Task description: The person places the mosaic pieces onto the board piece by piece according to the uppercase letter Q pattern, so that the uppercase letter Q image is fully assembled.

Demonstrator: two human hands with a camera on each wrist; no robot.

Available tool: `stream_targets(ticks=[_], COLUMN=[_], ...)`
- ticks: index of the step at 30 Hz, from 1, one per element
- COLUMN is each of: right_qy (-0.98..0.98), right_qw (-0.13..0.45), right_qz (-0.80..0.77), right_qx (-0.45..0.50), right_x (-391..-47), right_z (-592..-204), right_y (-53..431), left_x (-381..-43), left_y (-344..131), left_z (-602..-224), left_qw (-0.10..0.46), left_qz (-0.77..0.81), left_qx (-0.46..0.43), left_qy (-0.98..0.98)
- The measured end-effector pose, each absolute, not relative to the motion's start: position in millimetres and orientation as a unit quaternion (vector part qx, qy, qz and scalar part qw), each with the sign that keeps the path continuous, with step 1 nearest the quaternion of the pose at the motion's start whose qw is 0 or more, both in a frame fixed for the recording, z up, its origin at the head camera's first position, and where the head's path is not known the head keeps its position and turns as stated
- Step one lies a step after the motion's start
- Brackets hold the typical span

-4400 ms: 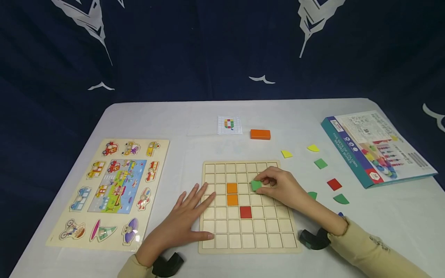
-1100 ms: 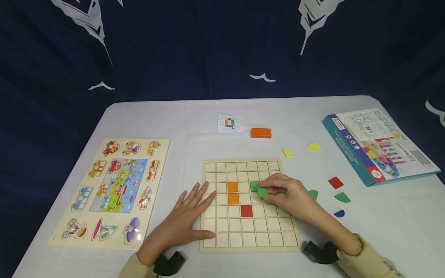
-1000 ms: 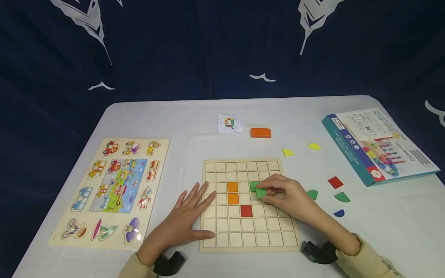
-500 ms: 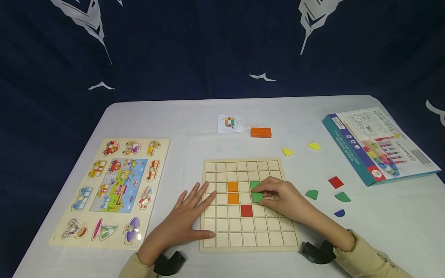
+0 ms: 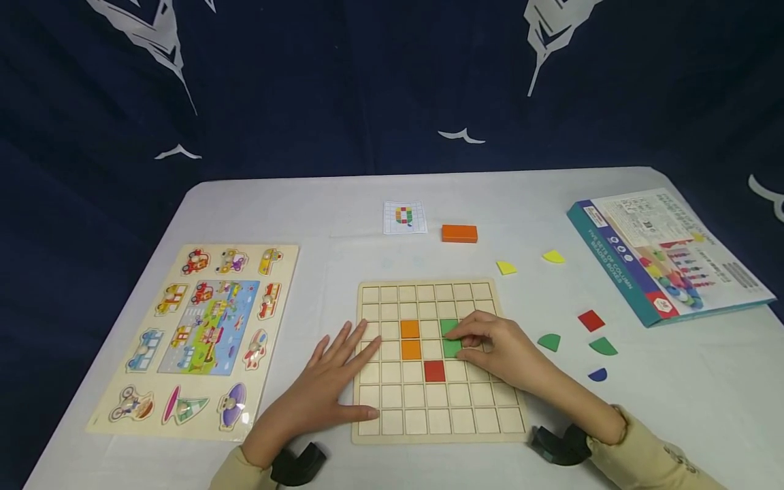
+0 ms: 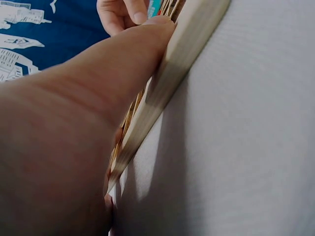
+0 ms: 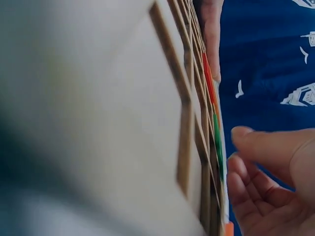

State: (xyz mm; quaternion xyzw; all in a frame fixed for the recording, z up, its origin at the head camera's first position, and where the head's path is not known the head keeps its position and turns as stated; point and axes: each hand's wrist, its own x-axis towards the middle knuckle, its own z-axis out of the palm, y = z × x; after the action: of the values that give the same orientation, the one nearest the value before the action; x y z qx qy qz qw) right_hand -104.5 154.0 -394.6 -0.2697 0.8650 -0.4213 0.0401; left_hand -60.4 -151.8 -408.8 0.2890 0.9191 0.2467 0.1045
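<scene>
A wooden grid board (image 5: 392,432) lies mid-table, with two orange square tiles in its cells, the lower orange tile (image 5: 411,350) below the upper one. A red square tile (image 5: 434,371) sits in a cell lower and to the right. My right hand (image 5: 499,344) has thumb and fingertips at the edges of a lower green square tile (image 5: 451,350), which lies flat in its cell. Directly above it is an upper green square tile (image 5: 448,327), partly covered by a finger. My left hand (image 5: 321,384) rests spread on the board's left side, thumb at its lower left edge.
Loose on the right lie yellow pieces (image 5: 505,268), green quarter pieces (image 5: 549,342), a red square (image 5: 591,321) and a blue half-round piece (image 5: 597,375). Behind the board are a pattern card (image 5: 404,218) and an orange block (image 5: 459,234). A picture puzzle (image 5: 257,258) lies left, a box (image 5: 649,272) right.
The first green tile went from my right fingers into the upper cell. A second green square, formerly loose at right, came left into the cell below. My left hand stayed put.
</scene>
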Motion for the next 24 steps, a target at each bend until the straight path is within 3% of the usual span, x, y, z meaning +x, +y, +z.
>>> stream_targets(ticks=[11,24], right_qy=[0.891,0.939], right_qw=[-0.055,0.003], right_qz=[-0.4,-0.32], right_qx=[-0.208,-0.126], right_x=[-111,-98], right_z=[-375,-394], right_y=[215,269], left_x=[-61,-61], left_y=[-152,-151], left_z=[-408,-408], left_qw=[0.105,0.104], left_qz=[0.249,0.248], left_qx=[0.29,0.29], left_qy=[0.918,0.919])
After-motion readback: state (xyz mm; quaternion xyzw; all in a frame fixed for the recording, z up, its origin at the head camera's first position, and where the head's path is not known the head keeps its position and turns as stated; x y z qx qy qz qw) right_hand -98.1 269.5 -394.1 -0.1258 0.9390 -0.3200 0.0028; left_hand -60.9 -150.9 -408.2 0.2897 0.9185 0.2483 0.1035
